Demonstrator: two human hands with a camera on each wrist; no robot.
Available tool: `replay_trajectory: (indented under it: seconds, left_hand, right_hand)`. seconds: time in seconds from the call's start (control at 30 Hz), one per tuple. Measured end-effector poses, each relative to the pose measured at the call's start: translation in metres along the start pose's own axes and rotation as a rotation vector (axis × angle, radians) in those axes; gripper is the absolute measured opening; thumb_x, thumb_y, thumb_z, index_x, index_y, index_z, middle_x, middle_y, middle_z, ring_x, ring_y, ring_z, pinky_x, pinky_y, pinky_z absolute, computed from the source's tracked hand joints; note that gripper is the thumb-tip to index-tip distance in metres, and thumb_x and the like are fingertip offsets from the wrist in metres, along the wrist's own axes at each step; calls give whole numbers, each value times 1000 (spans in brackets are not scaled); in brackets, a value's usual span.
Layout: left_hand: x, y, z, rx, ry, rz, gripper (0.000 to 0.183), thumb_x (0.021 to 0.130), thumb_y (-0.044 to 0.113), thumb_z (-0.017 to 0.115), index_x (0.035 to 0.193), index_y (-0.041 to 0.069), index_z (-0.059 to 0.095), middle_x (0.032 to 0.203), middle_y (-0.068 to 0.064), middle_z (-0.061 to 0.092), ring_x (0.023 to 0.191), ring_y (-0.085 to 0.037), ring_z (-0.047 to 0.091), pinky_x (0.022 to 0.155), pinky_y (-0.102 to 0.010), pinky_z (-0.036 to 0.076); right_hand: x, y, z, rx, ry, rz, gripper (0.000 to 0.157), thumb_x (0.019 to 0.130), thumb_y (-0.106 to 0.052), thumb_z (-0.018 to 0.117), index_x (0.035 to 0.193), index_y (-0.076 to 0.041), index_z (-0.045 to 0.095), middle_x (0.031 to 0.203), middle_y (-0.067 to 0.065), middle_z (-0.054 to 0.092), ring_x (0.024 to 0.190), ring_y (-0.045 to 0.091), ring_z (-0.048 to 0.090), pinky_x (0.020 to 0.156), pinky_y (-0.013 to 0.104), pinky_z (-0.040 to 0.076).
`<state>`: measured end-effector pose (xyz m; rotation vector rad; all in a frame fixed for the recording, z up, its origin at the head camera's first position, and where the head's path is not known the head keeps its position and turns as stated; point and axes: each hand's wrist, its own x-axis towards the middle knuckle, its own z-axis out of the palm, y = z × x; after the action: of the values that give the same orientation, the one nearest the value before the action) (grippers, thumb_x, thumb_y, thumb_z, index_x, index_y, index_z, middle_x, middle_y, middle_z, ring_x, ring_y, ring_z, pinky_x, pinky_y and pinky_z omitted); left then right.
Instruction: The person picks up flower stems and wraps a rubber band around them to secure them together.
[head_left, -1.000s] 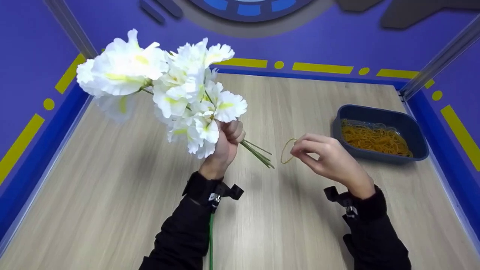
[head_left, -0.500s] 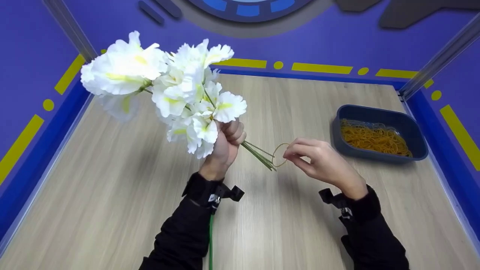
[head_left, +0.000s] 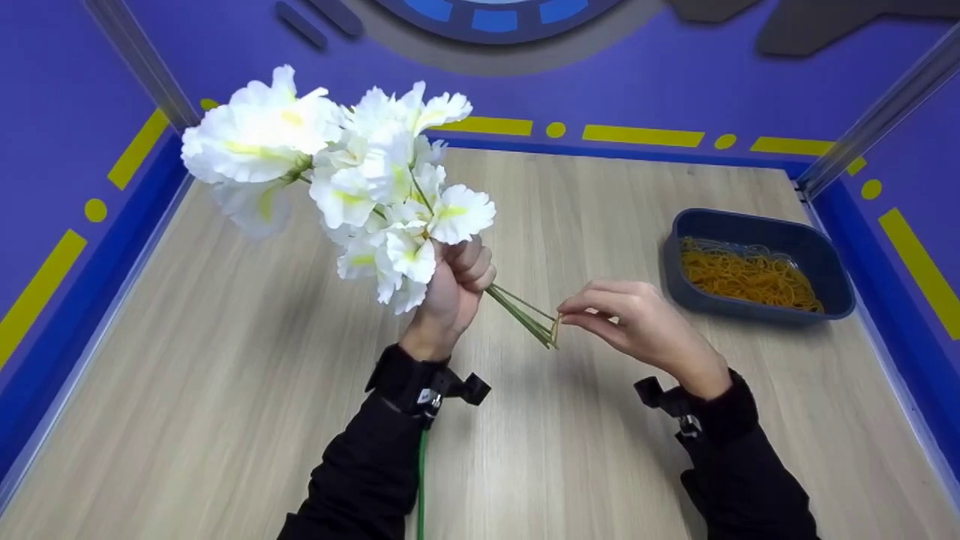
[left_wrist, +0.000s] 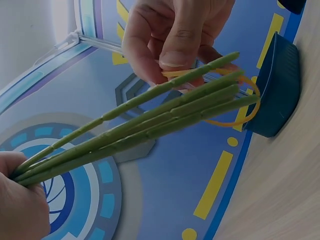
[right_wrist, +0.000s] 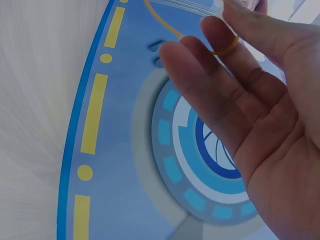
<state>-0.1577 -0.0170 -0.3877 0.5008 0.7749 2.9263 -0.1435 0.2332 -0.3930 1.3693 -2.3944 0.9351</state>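
Observation:
A bunch of white artificial flowers (head_left: 375, 187) with yellow-tinged petals is gripped by my left hand (head_left: 454, 289) just below the blooms. Its green stems (left_wrist: 150, 120) stick out of the fist toward the right, their cut ends slightly spread. My right hand (head_left: 637, 322) pinches a thin yellow rubber band (left_wrist: 250, 107) between thumb and fingertips. In the left wrist view the band loops around the stem ends. The right wrist view shows the right palm (right_wrist: 270, 135) with the band at the fingertips; the stems are not visible there.
A dark blue-grey tub (head_left: 757, 307) holding many yellow rubber bands (head_left: 746, 277) stands at the right of the wooden table (head_left: 600, 465). Blue printed panels (head_left: 637, 90) wall the table at the back and both sides. A green cord (head_left: 421, 480) runs beside the left sleeve.
My right hand has moved left, carrying the rubber band from apart from the stems to around their ends. The left hand stays nearly still; the flowers have shifted slightly to the right.

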Motion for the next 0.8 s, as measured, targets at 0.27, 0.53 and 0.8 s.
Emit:
replay_trajectory:
  seconds: [0.27,0.53,0.8]
  left_hand:
    - [0,-2,-2,-86,33,-40,50,86,30,60,69,15,15,56,10,19,50,-5,10,49,-18,5]
    - [0,-2,-2,-136,48,-61,50,83,27,63,68,15,16,57,9,18,50,-5,11,49,-17,4]
    - [-2,-8,3,-178,110,-128,40,92,18,47,68,16,15,55,10,21,50,-5,11,49,-17,4]
  right_hand:
    - [1,-1,1,8,50,-33,22,87,1,76,105,-13,76,98,-6,74,78,5,67,64,18,51]
    - [3,-2,1,14,69,-37,22,87,3,75,104,-12,75,96,-4,74,77,6,68,65,17,54]
    - [6,-4,7,28,110,-53,16,91,-3,73,105,-11,75,94,0,74,76,6,68,66,17,56]
